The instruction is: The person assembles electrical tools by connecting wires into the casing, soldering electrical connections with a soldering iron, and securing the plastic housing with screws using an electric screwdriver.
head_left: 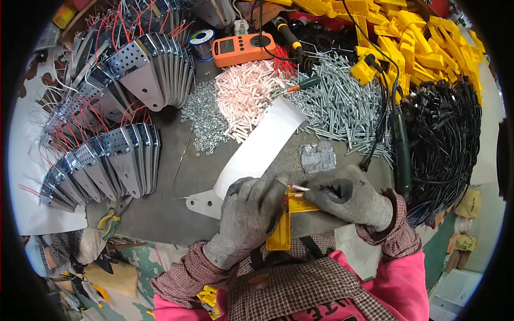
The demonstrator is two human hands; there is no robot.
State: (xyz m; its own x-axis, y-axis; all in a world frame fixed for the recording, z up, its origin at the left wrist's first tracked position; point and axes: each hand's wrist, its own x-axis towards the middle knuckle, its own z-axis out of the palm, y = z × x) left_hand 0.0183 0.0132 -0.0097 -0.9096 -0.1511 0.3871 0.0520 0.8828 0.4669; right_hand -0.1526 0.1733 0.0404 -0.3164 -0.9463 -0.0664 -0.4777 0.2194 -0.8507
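Observation:
Both my hands wear grey work gloves and meet near the table's front edge. My left hand [251, 211] is closed on a yellow plastic handle piece [279, 235], one arm of which extends toward the right hand. Fingers of my right hand [345, 198] are pinched at a small pale pink sleeve [299, 188] above that yellow arm. A short red wire [293, 198] shows between the hands. Partly hidden behind my left hand lies a grey metal plate with holes [203, 204]. A white paper strip [257, 142] runs away from that hand.
Stacked metal plates with red wires [126, 155] stand at left. Beyond my hands lie pink sleeves [246, 91], small nuts [203, 115], screws [348, 101] and an orange meter [241, 48]. At right are yellow handle parts [417, 43], black cords [444, 139] and a soldering iron [400, 150].

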